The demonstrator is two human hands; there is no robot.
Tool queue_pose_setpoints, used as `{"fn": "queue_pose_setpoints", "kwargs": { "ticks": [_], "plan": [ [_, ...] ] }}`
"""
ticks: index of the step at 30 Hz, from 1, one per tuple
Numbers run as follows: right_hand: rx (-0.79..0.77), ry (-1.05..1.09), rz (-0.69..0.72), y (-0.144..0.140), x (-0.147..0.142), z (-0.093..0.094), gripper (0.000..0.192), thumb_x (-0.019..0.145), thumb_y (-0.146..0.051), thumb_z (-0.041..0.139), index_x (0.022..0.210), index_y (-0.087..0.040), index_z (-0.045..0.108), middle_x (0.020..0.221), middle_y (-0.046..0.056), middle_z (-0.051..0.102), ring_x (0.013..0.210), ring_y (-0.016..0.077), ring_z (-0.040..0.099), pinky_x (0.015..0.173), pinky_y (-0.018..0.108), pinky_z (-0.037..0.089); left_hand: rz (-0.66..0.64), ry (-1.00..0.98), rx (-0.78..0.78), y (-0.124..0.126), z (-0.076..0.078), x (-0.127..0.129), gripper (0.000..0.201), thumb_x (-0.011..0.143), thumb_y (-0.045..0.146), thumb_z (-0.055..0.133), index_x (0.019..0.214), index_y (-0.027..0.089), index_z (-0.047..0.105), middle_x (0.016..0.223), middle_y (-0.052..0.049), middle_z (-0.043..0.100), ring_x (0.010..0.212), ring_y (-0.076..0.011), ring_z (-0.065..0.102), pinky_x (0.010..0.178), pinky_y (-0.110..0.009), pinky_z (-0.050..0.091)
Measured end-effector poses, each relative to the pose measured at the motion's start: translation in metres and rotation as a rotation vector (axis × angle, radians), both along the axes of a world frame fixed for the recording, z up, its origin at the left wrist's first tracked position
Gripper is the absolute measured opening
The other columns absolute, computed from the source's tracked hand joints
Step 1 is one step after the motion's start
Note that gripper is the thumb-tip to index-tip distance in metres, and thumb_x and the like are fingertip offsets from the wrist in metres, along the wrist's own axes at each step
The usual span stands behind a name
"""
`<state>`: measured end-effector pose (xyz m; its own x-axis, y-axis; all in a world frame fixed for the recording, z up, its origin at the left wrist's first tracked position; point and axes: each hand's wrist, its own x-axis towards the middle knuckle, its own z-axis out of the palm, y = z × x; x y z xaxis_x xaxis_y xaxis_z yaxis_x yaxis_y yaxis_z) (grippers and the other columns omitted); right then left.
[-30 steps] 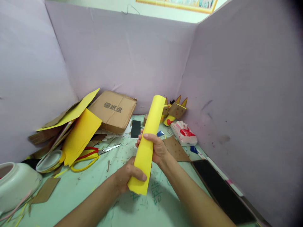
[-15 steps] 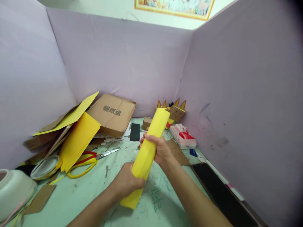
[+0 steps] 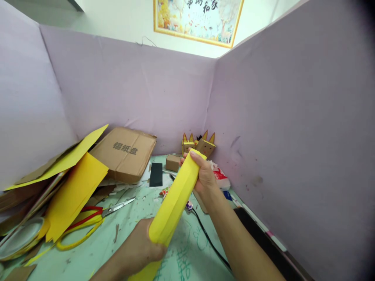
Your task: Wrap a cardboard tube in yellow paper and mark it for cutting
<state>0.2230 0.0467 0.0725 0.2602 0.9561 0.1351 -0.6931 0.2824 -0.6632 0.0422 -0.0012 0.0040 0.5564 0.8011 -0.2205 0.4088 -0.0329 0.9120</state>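
Note:
A yellow paper tube [image 3: 176, 199], with flattened creases along its length, slants up and away from me above the table. My left hand [image 3: 145, 244] is closed around its lower part. Near the top end, my right hand [image 3: 204, 173] grips it, the thumb lying along the rim and fingertips showing on the far side. The tube's lower end runs out of view at the bottom edge. Under and behind it, a black cable [image 3: 206, 234] with a patterned end lies on the cloth, partly hidden by my right arm.
At left lie scissors [image 3: 102, 214], yellow sheets [image 3: 76, 195], a tape roll [image 3: 23, 239] and a cardboard box [image 3: 124, 154]. Behind stand cardboard figures [image 3: 205, 146], a small box [image 3: 172, 162] and a black card [image 3: 156, 174]. A tissue pack [image 3: 221, 179] and a dark panel [image 3: 263, 242] are at right.
My right hand has slid up to the tube's top end. My left hand still grips the lower part. The view has tilted up and turned right; the cable now shows.

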Motion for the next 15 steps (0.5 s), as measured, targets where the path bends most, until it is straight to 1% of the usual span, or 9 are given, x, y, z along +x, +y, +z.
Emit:
{"fn": "queue_pose_setpoints", "kwargs": {
  "ticks": [2,5,7,9,11,13,15],
  "plan": [
    [-0.016,-0.013,0.040,-0.004,-0.008,-0.007,0.034,0.054,-0.022,0.078,0.084,-0.018,0.061,0.066,-0.002,0.068,0.058,0.0132,0.064,0.057,0.025,0.053,-0.023,-0.030,-0.020,0.003,-0.003,-0.001,0.019,0.051,0.022,0.056,0.068,0.016,0.053,0.060,0.005,0.044,0.057,-0.0110,0.038,0.051,-0.023,0.031],
    [-0.039,-0.043,0.102,-0.012,-0.021,-0.015,0.041,0.053,-0.020,0.078,0.091,-0.019,0.061,0.070,-0.002,0.069,0.061,0.0152,0.066,0.058,0.028,0.053,-0.021,-0.039,-0.020,0.007,-0.004,-0.003,0.018,0.051,0.023,0.058,0.066,0.016,0.051,0.059,0.004,0.045,0.055,-0.0112,0.039,0.050,-0.024,0.032],
    [-0.025,-0.063,0.137,-0.018,-0.029,-0.018,0.042,0.052,-0.020,0.079,0.091,-0.019,0.061,0.070,-0.002,0.069,0.062,0.0159,0.066,0.060,0.029,0.053,0.001,-0.048,0.010,0.010,-0.004,-0.004,0.018,0.051,0.021,0.057,0.067,0.016,0.051,0.060,0.004,0.047,0.056,-0.0109,0.040,0.051,-0.024,0.032],
    [0.024,-0.118,0.177,-0.024,-0.037,-0.018,0.040,0.051,-0.020,0.079,0.088,-0.018,0.063,0.069,-0.001,0.069,0.065,0.0169,0.066,0.064,0.030,0.052,0.031,-0.064,0.057,0.016,-0.003,-0.006,0.017,0.051,0.018,0.056,0.067,0.017,0.050,0.060,0.005,0.047,0.055,-0.0104,0.039,0.051,-0.023,0.032],
    [0.111,-0.224,0.194,-0.031,-0.044,-0.016,0.037,0.053,-0.019,0.078,0.087,-0.018,0.064,0.073,0.000,0.069,0.071,0.0177,0.065,0.068,0.031,0.052,0.065,-0.081,0.110,0.022,-0.005,-0.007,0.016,0.051,0.015,0.055,0.065,0.017,0.048,0.059,0.005,0.047,0.054,-0.0101,0.038,0.050,-0.023,0.031],
    [0.213,-0.390,0.167,-0.038,-0.050,-0.011,0.029,0.057,-0.017,0.074,0.085,-0.020,0.065,0.079,0.000,0.069,0.076,0.0174,0.064,0.070,0.030,0.051,0.109,-0.102,0.184,0.029,-0.007,-0.008,0.018,0.051,0.013,0.055,0.067,0.017,0.049,0.062,0.005,0.049,0.057,-0.0113,0.041,0.053,-0.024,0.034],
    [0.275,-0.594,0.116,-0.044,-0.053,-0.005,0.022,0.060,-0.016,0.068,0.081,-0.020,0.065,0.081,0.001,0.069,0.075,0.0171,0.063,0.068,0.030,0.050,0.144,-0.122,0.267,0.035,-0.009,-0.012,0.026,0.053,0.011,0.057,0.078,0.017,0.054,0.073,0.002,0.057,0.067,-0.0154,0.049,0.062,-0.027,0.041]
  ]
}}
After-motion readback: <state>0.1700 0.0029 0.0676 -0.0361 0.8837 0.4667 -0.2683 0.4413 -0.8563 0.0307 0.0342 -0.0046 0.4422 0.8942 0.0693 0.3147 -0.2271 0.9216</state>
